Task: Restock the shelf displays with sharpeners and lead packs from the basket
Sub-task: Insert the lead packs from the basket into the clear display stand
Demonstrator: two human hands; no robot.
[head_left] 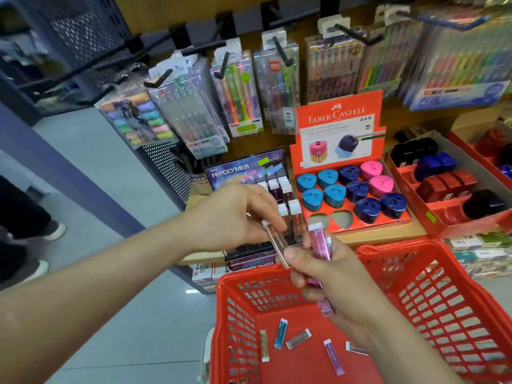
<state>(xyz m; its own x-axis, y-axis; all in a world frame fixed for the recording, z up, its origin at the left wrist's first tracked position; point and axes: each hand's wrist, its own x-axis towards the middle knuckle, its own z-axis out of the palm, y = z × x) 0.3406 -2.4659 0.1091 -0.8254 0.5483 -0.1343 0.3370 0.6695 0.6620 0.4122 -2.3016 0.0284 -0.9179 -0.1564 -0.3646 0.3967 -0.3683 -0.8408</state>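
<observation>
My left hand (235, 214) pinches a clear brownish lead pack (275, 243) just in front of the Hi-Polymer lead display (249, 169) on the shelf. My right hand (329, 270) grips several pink lead packs (320, 246) above the red basket (443, 300). Several loose lead packs (297, 339) lie on the basket floor. The red Faber-Castell sharpener display (340, 117) holds teal, navy and pink sharpeners (357, 189), with two vacant slots (329, 218) at its front left.
Pen packs (241, 92) hang on black hooks above. Another red tray of dark, blue and red sharpeners (443, 178) stands to the right. The wooden shelf edge (388, 234) runs just behind the basket. A person's legs and shoes (36, 231) are at the left on the grey floor.
</observation>
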